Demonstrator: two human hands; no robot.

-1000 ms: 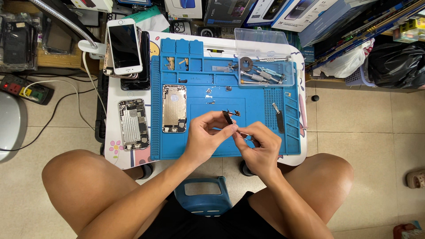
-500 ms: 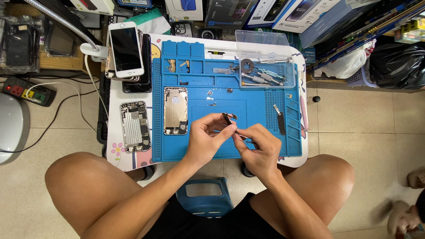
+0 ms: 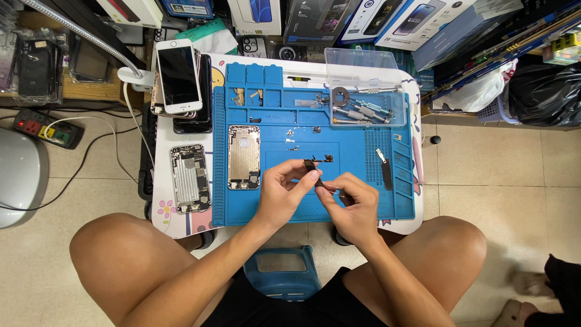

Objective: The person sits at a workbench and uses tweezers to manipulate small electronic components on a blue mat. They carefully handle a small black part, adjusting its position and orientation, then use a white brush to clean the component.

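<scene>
My left hand (image 3: 284,192) pinches a small black flex part (image 3: 315,165) over the blue repair mat (image 3: 363,200). My right hand (image 3: 354,203) holds thin tweezers (image 3: 327,185) whose tip meets that part. To the left on the mat lies an open gold phone housing (image 3: 244,157). A second opened phone body (image 3: 190,178) with exposed boards lies on the white table, left of the mat.
A clear tray (image 3: 366,91) with screwdrivers sits at the mat's far right. A stack of phones (image 3: 180,79) lies far left, beside a lamp arm (image 3: 78,33). A black spudger (image 3: 387,172) rests on the mat's right. Boxes line the back. A blue stool (image 3: 281,272) is between my knees.
Both hands stay together over the mat with only slight shifts. Another person's foot has come into view at the lower right.
</scene>
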